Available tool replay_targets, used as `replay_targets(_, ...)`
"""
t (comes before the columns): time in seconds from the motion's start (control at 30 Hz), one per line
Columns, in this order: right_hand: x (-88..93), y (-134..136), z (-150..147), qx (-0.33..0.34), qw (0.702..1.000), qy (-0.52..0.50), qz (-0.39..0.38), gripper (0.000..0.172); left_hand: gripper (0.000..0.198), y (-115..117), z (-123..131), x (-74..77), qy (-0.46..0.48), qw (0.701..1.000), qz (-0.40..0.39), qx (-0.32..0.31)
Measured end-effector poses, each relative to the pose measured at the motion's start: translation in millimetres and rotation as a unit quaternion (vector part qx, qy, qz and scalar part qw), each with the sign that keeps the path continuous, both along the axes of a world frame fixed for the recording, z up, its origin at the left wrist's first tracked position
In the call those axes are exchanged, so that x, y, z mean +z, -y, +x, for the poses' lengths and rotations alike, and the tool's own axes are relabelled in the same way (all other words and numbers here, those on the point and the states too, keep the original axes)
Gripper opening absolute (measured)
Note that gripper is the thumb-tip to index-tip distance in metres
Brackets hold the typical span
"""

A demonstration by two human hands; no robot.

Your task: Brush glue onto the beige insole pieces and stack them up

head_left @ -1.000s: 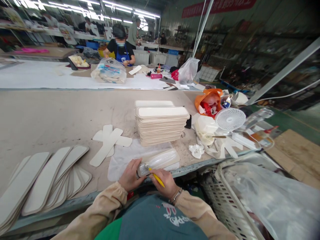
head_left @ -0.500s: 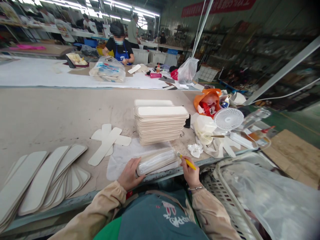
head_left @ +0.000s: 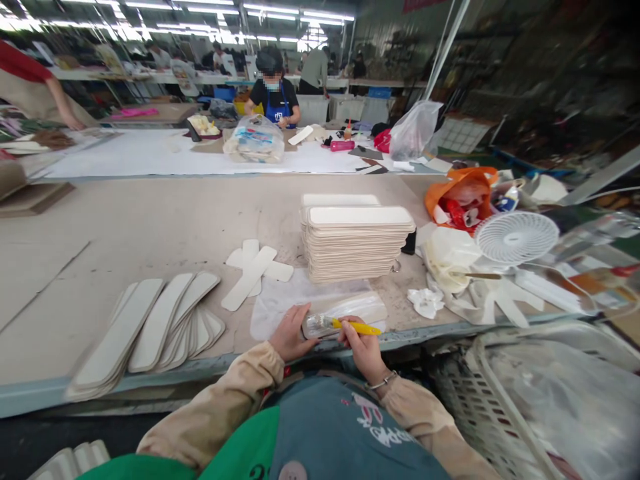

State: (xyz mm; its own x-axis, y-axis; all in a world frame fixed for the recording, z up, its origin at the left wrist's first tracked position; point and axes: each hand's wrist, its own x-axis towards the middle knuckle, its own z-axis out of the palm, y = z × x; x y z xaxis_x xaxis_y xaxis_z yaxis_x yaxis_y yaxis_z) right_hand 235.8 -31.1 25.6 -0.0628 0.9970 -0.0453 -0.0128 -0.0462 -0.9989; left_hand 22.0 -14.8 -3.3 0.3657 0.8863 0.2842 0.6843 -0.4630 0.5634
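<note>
My right hand (head_left: 364, 348) is closed round the yellow handle of a brush (head_left: 369, 329). The brush's bristles rest on the left part of a pale, round-ended strip (head_left: 357, 307) with a shiny wet-looking surface. Holding that strip's left end, my left hand (head_left: 293, 335) has its thumb along the near edge and its fingers at the far side. Beneath the strip lies a thin whitish sheet (head_left: 270, 300). Just beyond stands a tall stack of similar strips (head_left: 357, 247). Several loose strips (head_left: 254, 277) lie crossed to the left.
Fanned piles of strips (head_left: 145, 327) lie at the table's near left. On the right are a white fan (head_left: 516, 238), an orange bag (head_left: 460, 190), crumpled tissue (head_left: 425, 302) and a white plastic basket (head_left: 480, 387). A person in a blue apron (head_left: 275, 110) works across the table.
My right hand has brought the brush leftward along the strip, from its right end to near my left hand. The camera view has turned left.
</note>
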Motion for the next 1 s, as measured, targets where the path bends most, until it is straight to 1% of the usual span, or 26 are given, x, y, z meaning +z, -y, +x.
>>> replay_targets(0.07,-0.9,-4.4,-10.7,0.015,1.0,-0.017,-0.02,0.033,0.082,0.4,0.2,0.6,0.004,1.0,-0.003,0.006)
replay_targets(0.17,-5.2,-10.0,-17.2,0.022,0.999,-0.007,-0.031,0.035,0.083,0.4,0.0,0.5,0.009,1.0,-0.007,0.008)
replay_targets(0.23,-8.0,-12.3,-13.4,-0.004,0.999,0.013,-0.03,0.036,0.082,0.1,-0.5,-0.1,0.01,1.0,-0.009,0.003)
replay_targets(0.3,-8.7,-13.5,-5.1,-0.05,0.998,0.036,-0.024,0.036,0.082,-0.3,-1.1,-0.7,0.009,1.0,-0.011,-0.004)
replay_targets(0.37,-6.8,-13.5,2.9,-0.086,0.995,0.054,-0.016,0.036,0.083,-0.5,-1.4,-0.8,0.006,1.0,-0.014,-0.007)
replay_targets(0.4,-5.1,-13.1,5.0,-0.094,0.994,0.057,-0.012,0.036,0.083,-0.5,-1.5,-0.7,0.005,1.0,-0.016,-0.007)
replay_targets(0.47,-2.1,-11.4,3.4,-0.086,0.995,0.049,-0.009,0.036,0.084,-0.3,-1.2,-0.2,0.005,1.0,-0.018,-0.005)
replay_targets(0.53,-1.2,-9.2,-5.2,-0.058,0.998,0.034,-0.01,0.037,0.086,0.0,-0.8,0.2,0.006,1.0,-0.02,0.0)
replay_targets(0.63,-5.6,-6.9,-20.9,-0.009,1.0,0.025,-0.006,0.037,0.086,0.2,0.0,0.3,0.007,1.0,-0.02,0.008)
replay_targets(0.7,-10.5,-7.4,-25.0,0.0,1.0,0.026,-0.004,0.037,0.085,0.1,0.3,0.3,0.008,1.0,-0.019,0.011)
replay_targets(0.77,-14.4,-9.8,-19.9,-0.019,0.999,0.034,-0.003,0.036,0.084,-0.1,0.5,0.6,0.005,1.0,-0.021,0.011)
replay_targets(0.83,-15.5,-13.6,-6.6,-0.057,0.997,0.054,-0.001,0.035,0.085,-0.5,0.5,0.9,0.002,1.0,-0.024,0.008)
replay_targets(1.0,-6.3,-21.8,32.7,-0.168,0.981,0.093,0.0,0.04,0.083,-1.0,-0.5,0.5,-0.001,1.0,-0.022,-0.001)
